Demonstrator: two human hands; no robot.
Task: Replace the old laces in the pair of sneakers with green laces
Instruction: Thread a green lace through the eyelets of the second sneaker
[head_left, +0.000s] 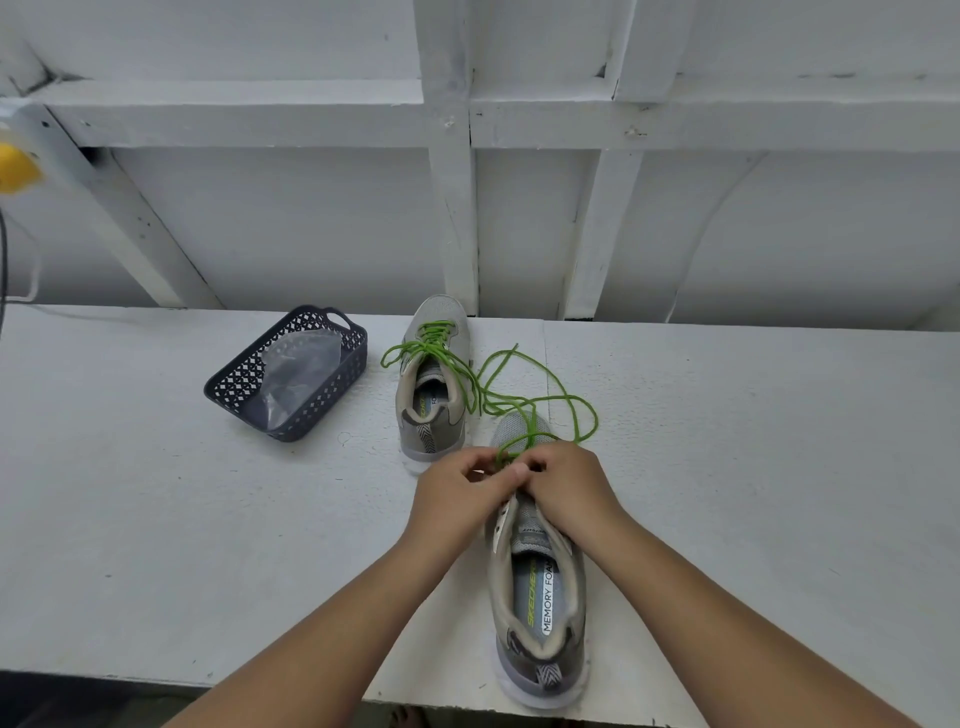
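Head view, two sneakers (434, 395), two hands (462, 491) threading green lace (540, 400)

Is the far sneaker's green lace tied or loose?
Loose: the far sneaker is laced, but its green lace ends trail untied.

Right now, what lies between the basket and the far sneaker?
Head view: only bare table between the basket and the far sneaker, apart from one green lace loop.
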